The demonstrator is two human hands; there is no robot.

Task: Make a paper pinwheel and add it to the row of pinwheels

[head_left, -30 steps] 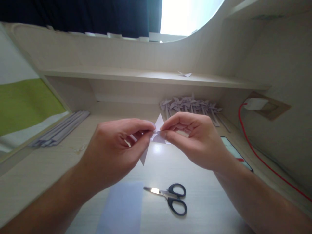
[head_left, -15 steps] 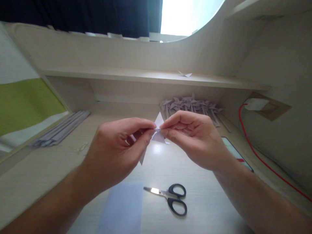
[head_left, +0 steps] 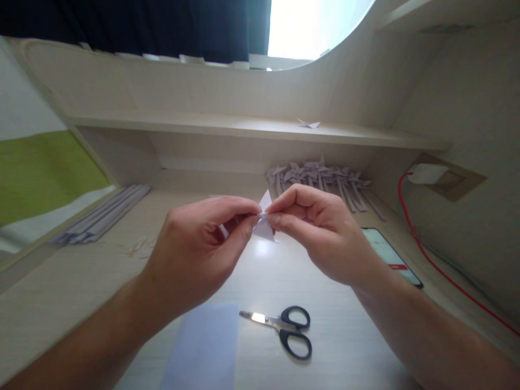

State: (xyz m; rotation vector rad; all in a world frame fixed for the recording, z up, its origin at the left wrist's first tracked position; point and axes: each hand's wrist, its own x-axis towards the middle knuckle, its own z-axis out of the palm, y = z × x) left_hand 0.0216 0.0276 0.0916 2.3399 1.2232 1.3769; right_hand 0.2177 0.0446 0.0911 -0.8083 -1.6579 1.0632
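A small folded piece of pale lilac paper [head_left: 265,226] with pointed flaps is held in the air above the desk. My left hand [head_left: 199,249] pinches it from the left between thumb and forefinger. My right hand [head_left: 320,230] pinches it from the right, fingertips meeting the left ones at the paper's middle. Most of the paper is hidden behind my fingers. Below the hands lie black-handled scissors [head_left: 284,325] and a flat lilac sheet [head_left: 203,346] on the desk [head_left: 69,281].
A heap of finished paper pinwheels on sticks [head_left: 320,176] lies at the back under a shelf [head_left: 203,125]. Folded paper strips [head_left: 101,214] lie at the left. A phone [head_left: 390,255] and a red cable [head_left: 430,260] are at the right.
Both hands have risen slightly with the paper. The lower flap that hung below my left hand is now hidden behind the fingers.
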